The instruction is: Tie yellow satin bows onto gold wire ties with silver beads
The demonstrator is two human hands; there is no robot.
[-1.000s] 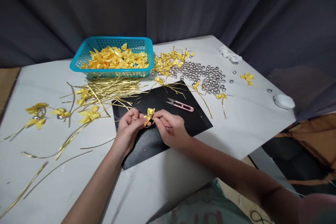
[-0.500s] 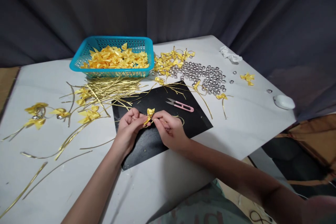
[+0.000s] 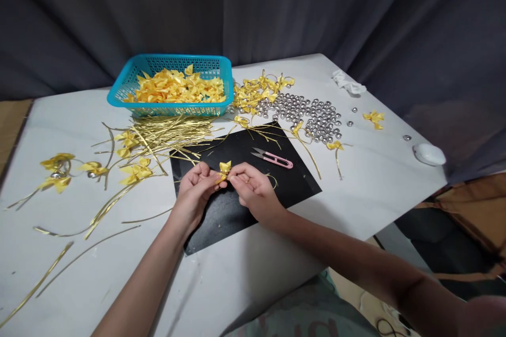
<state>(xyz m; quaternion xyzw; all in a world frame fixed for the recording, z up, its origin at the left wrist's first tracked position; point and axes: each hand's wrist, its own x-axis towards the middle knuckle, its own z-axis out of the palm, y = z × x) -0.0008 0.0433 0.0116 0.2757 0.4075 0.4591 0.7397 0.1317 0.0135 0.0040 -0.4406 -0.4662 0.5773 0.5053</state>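
A small yellow ribbon bow point(image 3: 224, 170) is pinched between both my hands over the black mat point(image 3: 292, 181). My left hand point(image 3: 195, 193) grips it from the left with fingers curled. My right hand point(image 3: 253, 191) pinches it from the right, and a thin gold wire tie point(image 3: 272, 179) curls out beside this hand. Pink thread snips point(image 3: 273, 158) lie on the mat just beyond my right hand.
A teal basket point(image 3: 130, 84) of yellow bows stands at the back. Gold wire ties point(image 3: 169, 134) are heaped before it, silver beads point(image 3: 312, 113) and finished bows point(image 3: 256, 89) to the right. More bows point(image 3: 59, 171) lie at left. A white object point(image 3: 429, 154) sits near the right edge.
Both hands stay together on the bow, which has shifted slightly and turned between the fingers. Nothing else on the table has moved.
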